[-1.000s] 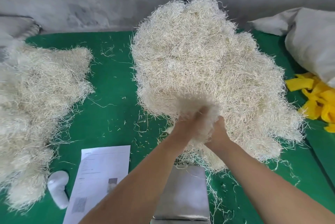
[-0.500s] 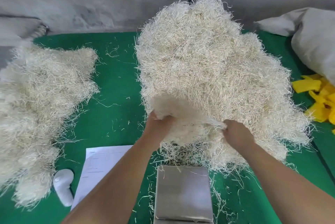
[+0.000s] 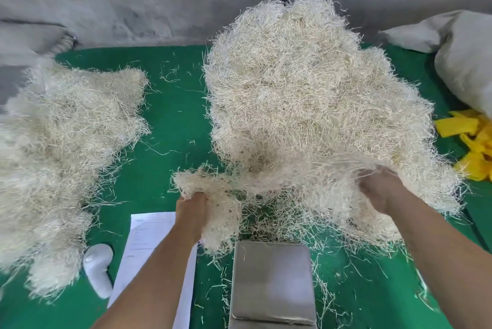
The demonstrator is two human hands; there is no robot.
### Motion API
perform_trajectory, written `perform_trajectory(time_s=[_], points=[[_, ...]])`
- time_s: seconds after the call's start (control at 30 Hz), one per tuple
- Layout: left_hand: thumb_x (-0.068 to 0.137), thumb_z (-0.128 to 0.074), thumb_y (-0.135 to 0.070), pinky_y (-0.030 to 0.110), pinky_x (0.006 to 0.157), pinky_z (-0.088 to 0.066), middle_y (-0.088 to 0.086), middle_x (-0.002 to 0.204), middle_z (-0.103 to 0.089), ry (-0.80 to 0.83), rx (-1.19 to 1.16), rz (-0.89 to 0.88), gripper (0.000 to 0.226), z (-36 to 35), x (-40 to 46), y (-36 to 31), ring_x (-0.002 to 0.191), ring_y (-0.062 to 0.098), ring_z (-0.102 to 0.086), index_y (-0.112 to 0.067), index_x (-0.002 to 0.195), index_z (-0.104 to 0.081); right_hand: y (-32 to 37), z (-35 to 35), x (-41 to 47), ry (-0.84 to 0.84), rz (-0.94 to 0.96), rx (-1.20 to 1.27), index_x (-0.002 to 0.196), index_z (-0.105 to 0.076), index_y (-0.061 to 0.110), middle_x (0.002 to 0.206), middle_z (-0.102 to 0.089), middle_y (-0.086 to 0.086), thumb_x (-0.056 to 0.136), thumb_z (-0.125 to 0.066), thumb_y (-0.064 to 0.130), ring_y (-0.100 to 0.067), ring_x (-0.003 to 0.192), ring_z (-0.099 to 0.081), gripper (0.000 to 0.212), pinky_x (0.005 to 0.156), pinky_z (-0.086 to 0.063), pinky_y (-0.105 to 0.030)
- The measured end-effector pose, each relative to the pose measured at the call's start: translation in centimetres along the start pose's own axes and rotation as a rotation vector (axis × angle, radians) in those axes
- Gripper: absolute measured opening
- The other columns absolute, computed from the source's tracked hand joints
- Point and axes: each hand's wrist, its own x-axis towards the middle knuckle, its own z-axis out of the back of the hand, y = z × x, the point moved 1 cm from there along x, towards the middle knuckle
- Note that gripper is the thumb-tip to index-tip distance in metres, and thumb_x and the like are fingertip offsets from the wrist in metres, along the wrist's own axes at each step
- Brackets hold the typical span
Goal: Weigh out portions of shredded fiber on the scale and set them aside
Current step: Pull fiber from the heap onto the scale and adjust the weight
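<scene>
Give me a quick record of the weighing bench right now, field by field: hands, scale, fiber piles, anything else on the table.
left hand: grips a torn-off clump of fiber
right hand: holds the near edge of the large fiber pile
scale platform: steel, bare except stray strands at its edges
second fiber pile: far left on the green table
other items: paper sheet, white handheld device, yellow strips, grey sack

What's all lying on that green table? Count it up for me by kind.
Fiber heaps: 2, the big heap both hands are pulling at, and the left heap
Steel scale: 1
Paper sheet: 1
White handheld object: 1
Pale sack: 1
Yellow strip pile: 1
Total: 7
</scene>
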Motion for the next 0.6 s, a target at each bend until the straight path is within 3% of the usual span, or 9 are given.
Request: perform_trajectory(time_s=[0.07, 0.1, 0.17, 0.2, 0.3, 0.37, 0.43, 0.5, 0.6], points=[[0.097, -0.048, -0.024, 0.035, 0.063, -0.036, -0.001, 0.063, -0.035, 0.059, -0.050, 0.036, 0.046, -0.8, -0.3, -0.2, 0.054, 0.014, -0.028, -0.021, 0.142, -0.039, 1.1, -1.1, -2.2, 0.146, 0.098, -0.303, 0.159, -0.030, 0.011, 0.162, -0.032, -0.022, 0.096, -0.064, -0.001, -0.045, 0.136, -0.048, 0.072, 0.112, -0.043, -0.050], [0.097, -0.048, -0.024, 0.032, 0.057, -0.033, -0.002, 0.061, -0.033, 0.087, -0.050, 0.035, 0.050, -1.2, -1.0, -0.7, 0.051, 0.014, -0.026, -0.018, 0.146, -0.042, 1.2, -1.2, -2.6, 0.236, 0.154, -0.457, 0.163, -0.020, 0.021, 0.167, -0.024, -0.016, 0.094, -0.069, 0.005, -0.044, 0.140, -0.043, 0.086, 0.113, -0.040, -0.050], [0.096, -0.051, -0.024, 0.030, 0.049, -0.025, -0.003, 0.059, -0.031, 0.105, -0.019, 0.012, 0.023, -2.2, -2.6, -1.6, 0.050, 0.015, -0.025, -0.016, 0.116, -0.057, 1.9, -1.6, -4.4, 0.424, 0.220, -0.796, 0.164, 0.002, 0.032, 0.171, -0.012, -0.013, 0.089, -0.078, 0.014, -0.042, 0.149, -0.029, 0.111, 0.117, -0.032, -0.050], [0.096, -0.052, -0.024, 0.031, 0.050, -0.024, -0.002, 0.060, -0.030, 0.136, -0.007, 0.014, 0.010, -2.6, -3.2, -1.8, 0.051, 0.016, -0.024, -0.014, 0.097, -0.053, 2.2, -1.6, -5.3, 0.428, 0.241, -1.006, 0.163, 0.009, 0.035, 0.170, -0.012, -0.015, 0.086, -0.082, 0.023, -0.043, 0.151, -0.025, 0.120, 0.119, -0.028, -0.052], [0.098, -0.053, -0.022, 0.033, 0.055, -0.023, -0.004, 0.055, -0.028, 0.250, -0.027, 0.015, 0.029, -4.3, -4.7, -1.8, 0.049, 0.016, -0.020, -0.023, 0.072, -0.041, 3.3, -2.4, -8.3, 0.210, 0.443, -1.479, 0.160, 0.013, 0.039, 0.163, -0.015, -0.012, 0.073, -0.081, 0.061, -0.042, 0.148, -0.023, 0.130, 0.119, -0.025, -0.057], [0.097, -0.056, -0.020, 0.031, 0.055, -0.025, -0.004, 0.051, -0.032, 0.329, 0.005, -0.020, 0.031, -5.1, -6.0, -1.9, 0.044, 0.016, -0.024, -0.022, 0.069, -0.045, 3.3, -4.3, -10.7, 0.187, 0.605, -1.420, 0.159, 0.010, 0.041, 0.158, -0.016, -0.004, 0.067, -0.080, 0.071, -0.035, 0.144, -0.025, 0.132, 0.120, -0.024, -0.055], [0.098, -0.056, -0.016, 0.027, 0.054, -0.034, -0.004, 0.045, -0.047, 0.371, 0.011, -0.096, 0.026, -5.5, -7.1, -2.2, 0.040, 0.017, -0.044, -0.017, 0.072, -0.051, 2.0, -6.7, -12.8, 0.324, 0.704, -1.274, 0.162, -0.010, 0.036, 0.159, -0.016, 0.002, 0.071, -0.081, 0.066, -0.027, 0.143, -0.028, 0.119, 0.122, -0.027, -0.050], [0.101, -0.053, -0.012, 0.024, 0.053, -0.046, -0.012, 0.045, -0.060, 0.417, 0.007, -0.157, 0.022, -6.0, -7.7, -2.2, 0.041, 0.001, -0.058, -0.016, 0.079, -0.055, 0.8, -8.4, -13.8, 0.518, 0.654, -1.172, 0.159, -0.032, 0.018, 0.164, -0.019, -0.003, 0.090, -0.075, 0.042, -0.026, 0.144, -0.036, 0.085, 0.124, -0.029, -0.044], [0.103, -0.049, -0.015, 0.014, 0.040, -0.046, -0.013, 0.046, -0.062, 0.490, -0.149, -0.117, 0.020, -6.1, -8.7, -2.5, 0.039, -0.002, -0.058, -0.017, 0.084, -0.055, 0.1, -9.3, -13.6, 0.518, 0.579, -1.097, 0.155, -0.030, 0.000, 0.157, -0.039, -0.019, 0.106, -0.050, 0.008, -0.029, 0.129, -0.052, 0.053, 0.116, -0.038, -0.035]])
